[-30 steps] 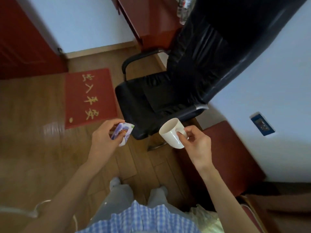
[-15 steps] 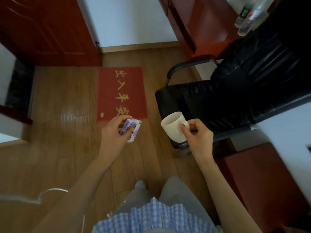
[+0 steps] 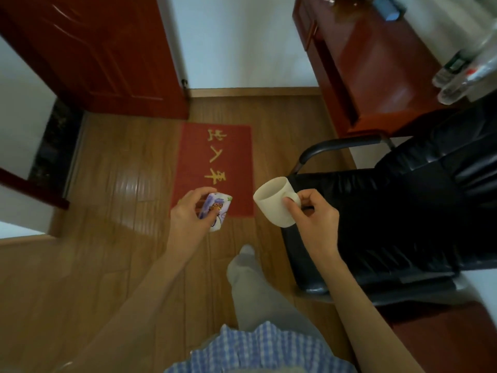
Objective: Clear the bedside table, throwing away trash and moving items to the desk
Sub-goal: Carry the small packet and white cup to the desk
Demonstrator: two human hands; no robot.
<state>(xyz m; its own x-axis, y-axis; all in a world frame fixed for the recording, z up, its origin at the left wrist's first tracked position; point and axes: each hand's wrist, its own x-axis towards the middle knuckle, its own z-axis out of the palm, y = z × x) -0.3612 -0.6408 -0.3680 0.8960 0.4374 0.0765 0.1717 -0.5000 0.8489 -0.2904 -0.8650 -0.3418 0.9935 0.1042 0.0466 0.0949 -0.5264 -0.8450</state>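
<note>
My right hand [image 3: 313, 219] grips the handle of a cream mug [image 3: 274, 201], held tilted with its mouth facing up and left, over the front edge of the black chair. My left hand [image 3: 188, 214] is closed around a small purple and white printed packet [image 3: 217, 213], held above the wooden floor near the red mat. The red-brown desk [image 3: 376, 65] stands at the upper right, with clear plastic bottles [image 3: 465, 74] on its right part. A red-brown surface [image 3: 443, 343] shows at the lower right; I cannot tell whether it is the bedside table.
A black leather office chair [image 3: 403, 216] with a curved armrest [image 3: 341, 146] stands between me and the desk. A red doormat with yellow characters [image 3: 215, 168] lies on the wooden floor. A dark red door [image 3: 88, 52] stands at the upper left. My leg [image 3: 250, 286] steps forward.
The view has swung left and forward: the chair slid to the right, and the door and desk came into sight. Both hands keep the same grip on mug and packet.
</note>
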